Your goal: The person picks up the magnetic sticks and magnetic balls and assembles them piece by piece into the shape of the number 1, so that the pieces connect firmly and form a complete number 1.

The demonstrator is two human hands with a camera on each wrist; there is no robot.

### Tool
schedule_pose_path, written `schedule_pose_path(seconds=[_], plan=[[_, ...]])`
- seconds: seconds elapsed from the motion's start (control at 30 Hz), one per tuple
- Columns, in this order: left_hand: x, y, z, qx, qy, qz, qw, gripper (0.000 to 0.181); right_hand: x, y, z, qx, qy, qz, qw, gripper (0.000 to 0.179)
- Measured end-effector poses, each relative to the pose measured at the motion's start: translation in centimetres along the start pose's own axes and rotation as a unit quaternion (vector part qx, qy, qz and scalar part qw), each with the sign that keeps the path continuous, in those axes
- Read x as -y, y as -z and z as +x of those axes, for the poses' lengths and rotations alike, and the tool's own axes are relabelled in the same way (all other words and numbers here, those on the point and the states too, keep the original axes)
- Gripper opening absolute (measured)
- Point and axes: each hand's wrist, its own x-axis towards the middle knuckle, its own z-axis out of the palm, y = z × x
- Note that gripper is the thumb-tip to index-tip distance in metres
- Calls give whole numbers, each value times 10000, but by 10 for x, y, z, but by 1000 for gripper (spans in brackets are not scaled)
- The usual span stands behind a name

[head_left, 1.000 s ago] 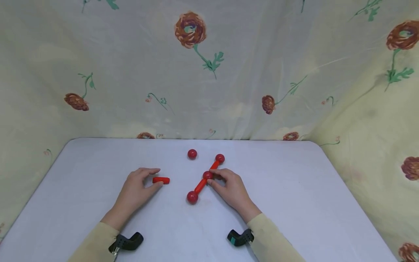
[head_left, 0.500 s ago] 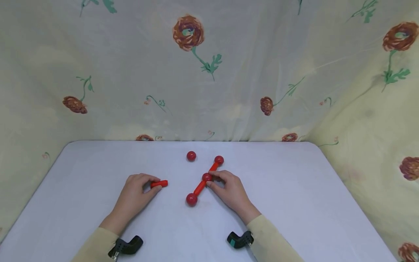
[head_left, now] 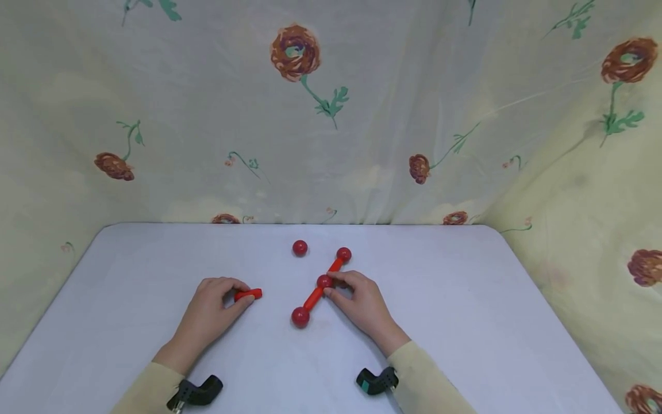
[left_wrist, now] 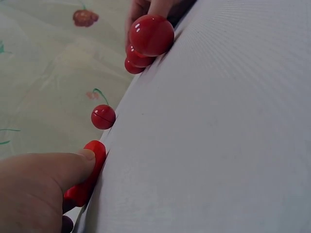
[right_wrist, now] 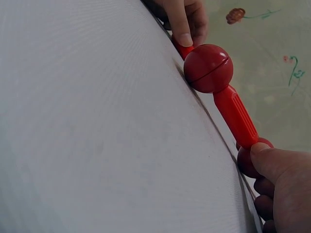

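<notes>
Between thumb and fingers my left hand (head_left: pixel 213 307) pinches a short red plastic rod (head_left: pixel 253 294), which lies low at the tabletop. The left wrist view shows the thumb pressed on this rod (left_wrist: pixel 99 154). My right hand (head_left: pixel 364 305) grips the middle ball (head_left: pixel 324 281) of a joined piece made of red balls and red rods in a slanting line. Its near ball (head_left: pixel 300 317) points toward me and its far ball (head_left: pixel 343 255) points away. In the right wrist view, a ribbed rod (right_wrist: pixel 236 116) links the near ball to the held one. A loose red ball (head_left: pixel 300 248) lies apart behind.
A white table (head_left: pixel 439 270) lies under both hands. Behind it and to the right hangs pale cloth (head_left: pixel 362 144) with printed flowers. Black wrist devices (head_left: pixel 195 392) sit at both sleeves.
My left hand's fingers have closed on the short red rod, and the rod has tilted slightly. The right hand keeps its hold on the middle ball. The head view has shifted slightly.
</notes>
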Motion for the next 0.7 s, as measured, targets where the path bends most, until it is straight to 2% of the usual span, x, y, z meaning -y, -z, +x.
schedule_pose_path(seconds=[0.2,0.43,0.6,0.7], plan=[[-1,0,0,138,65,208,9997,32,-1,0,0,-1,-13,-21,10000,35],[-1,2,1,193,42,339,9992,33,1,0,0,-40,10,-23,10000,35],[-2,2,1,228,123,285,9993,32,0,0,1,-30,-34,-23,10000,35],[-2,1,0,126,132,167,9997,30,-1,0,1,-45,-27,-45,10000,35]])
